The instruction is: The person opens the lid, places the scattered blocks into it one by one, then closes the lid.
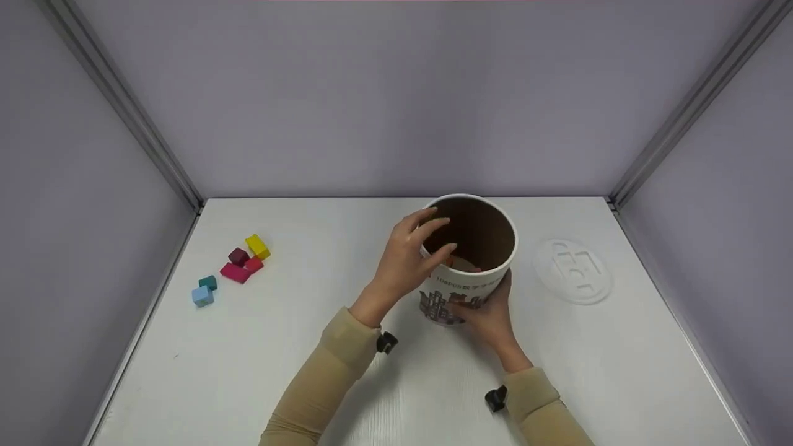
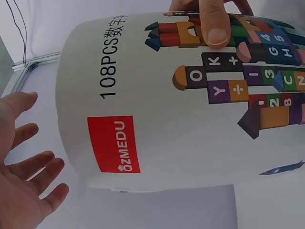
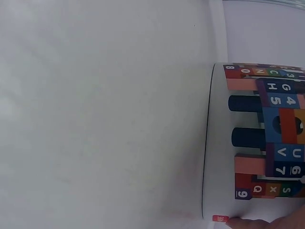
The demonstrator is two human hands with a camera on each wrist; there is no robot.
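A white paper bucket (image 1: 471, 286) with printed toy blocks on its wall is tilted, its mouth toward the head camera. My right hand (image 1: 494, 317) grips it low on the right side, thumb across the front; that thumb (image 2: 215, 28) also shows in the left wrist view. At the rim's left side is my left hand (image 1: 406, 251), its fingers spread and loosely bent over the mouth. The left wrist view has the left hand (image 2: 28, 167) beside the bucket's mouth end with nothing in its fingers. A few orange pieces (image 1: 450, 261) show inside the bucket, the rest hidden by its wall.
On the table's left lie a yellow block (image 1: 258, 246), a dark red block (image 1: 238, 256), a red block (image 1: 254, 264), a magenta block (image 1: 235, 273), a teal block (image 1: 209, 282) and a light blue block (image 1: 202, 296). A clear plastic lid (image 1: 573, 272) lies right of the bucket.
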